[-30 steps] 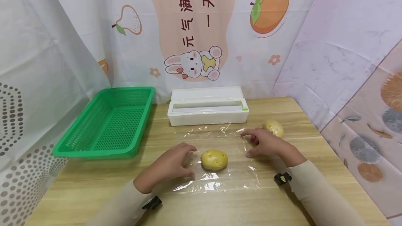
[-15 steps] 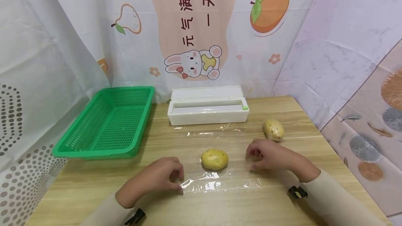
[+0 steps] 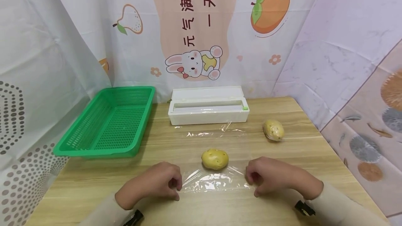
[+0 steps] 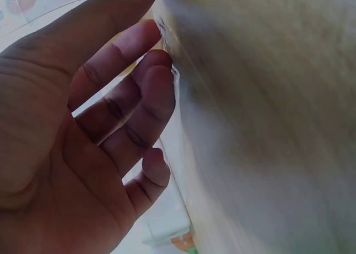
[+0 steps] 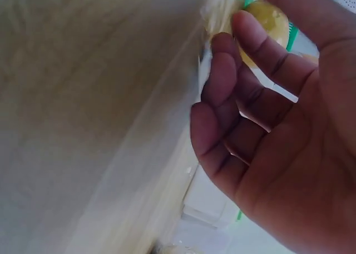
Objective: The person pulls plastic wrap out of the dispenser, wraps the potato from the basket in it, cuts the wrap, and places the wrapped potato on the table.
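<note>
Head view: left hand (image 3: 155, 182) and right hand (image 3: 273, 174) are now reaching the near corners of the film (image 3: 210, 185), probably bringing that edge within grasp. Fingers are curling, partly open; whether they're pinching film isn't clear. The middle potato (image 3: 215, 159) is resting on it.

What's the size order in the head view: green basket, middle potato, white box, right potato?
1. Green basket
2. White box
3. Middle potato and right potato: too close to rank, the middle one being nearer.

A green basket (image 3: 117, 128) stands near a white curtain (image 3: 201, 30) (printed with a sideways rabbit (image 3: 194, 63)).
</note>
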Tool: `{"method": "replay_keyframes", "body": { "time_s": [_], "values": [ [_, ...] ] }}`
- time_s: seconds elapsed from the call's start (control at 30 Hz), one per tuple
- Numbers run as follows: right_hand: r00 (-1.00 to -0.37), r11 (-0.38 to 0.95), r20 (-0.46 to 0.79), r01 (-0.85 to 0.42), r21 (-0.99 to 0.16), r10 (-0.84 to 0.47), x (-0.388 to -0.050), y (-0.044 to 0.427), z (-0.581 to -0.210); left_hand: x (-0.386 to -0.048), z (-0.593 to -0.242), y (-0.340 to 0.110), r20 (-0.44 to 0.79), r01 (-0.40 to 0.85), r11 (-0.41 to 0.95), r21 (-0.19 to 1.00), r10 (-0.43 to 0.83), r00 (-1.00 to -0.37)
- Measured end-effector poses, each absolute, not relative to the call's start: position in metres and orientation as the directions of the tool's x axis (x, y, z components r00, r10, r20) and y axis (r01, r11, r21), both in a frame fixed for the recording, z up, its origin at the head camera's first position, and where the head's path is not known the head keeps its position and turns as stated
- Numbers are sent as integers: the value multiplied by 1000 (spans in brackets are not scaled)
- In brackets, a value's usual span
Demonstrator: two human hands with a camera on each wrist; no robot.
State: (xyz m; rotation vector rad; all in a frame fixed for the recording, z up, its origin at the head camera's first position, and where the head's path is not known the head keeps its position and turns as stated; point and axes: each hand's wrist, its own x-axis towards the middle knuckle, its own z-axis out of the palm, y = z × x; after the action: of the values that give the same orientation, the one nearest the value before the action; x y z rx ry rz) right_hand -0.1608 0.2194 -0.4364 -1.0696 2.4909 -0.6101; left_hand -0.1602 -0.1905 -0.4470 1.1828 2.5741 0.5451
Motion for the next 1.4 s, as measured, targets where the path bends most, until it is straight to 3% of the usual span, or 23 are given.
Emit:
{"method": "replay_keyframes", "body": {
  "time_s": [0.37,0.6,0.87,1.1,1.4],
  "values": [
    [-585,536,-68,-683,-497,-808,-160,221,-441,-159,-445,-190,-82,679,593,433,776,-626],
    [-583,520,-37,-693,-499,-812,-161,223,-441,-159,-441,-190,-53,698,567,438,791,-609],
    [-612,531,-21,-669,-520,-791,-161,226,-431,-164,-437,-193,-15,678,578,454,766,-643],
    [-649,559,-22,-637,-531,-760,-167,230,-421,-168,-427,-193,-16,657,548,517,774,-633],
    [-694,599,13,-630,-494,-720,-177,232,-413,-180,-419,-195,24,657,563,502,750,-661]
  ]
}}
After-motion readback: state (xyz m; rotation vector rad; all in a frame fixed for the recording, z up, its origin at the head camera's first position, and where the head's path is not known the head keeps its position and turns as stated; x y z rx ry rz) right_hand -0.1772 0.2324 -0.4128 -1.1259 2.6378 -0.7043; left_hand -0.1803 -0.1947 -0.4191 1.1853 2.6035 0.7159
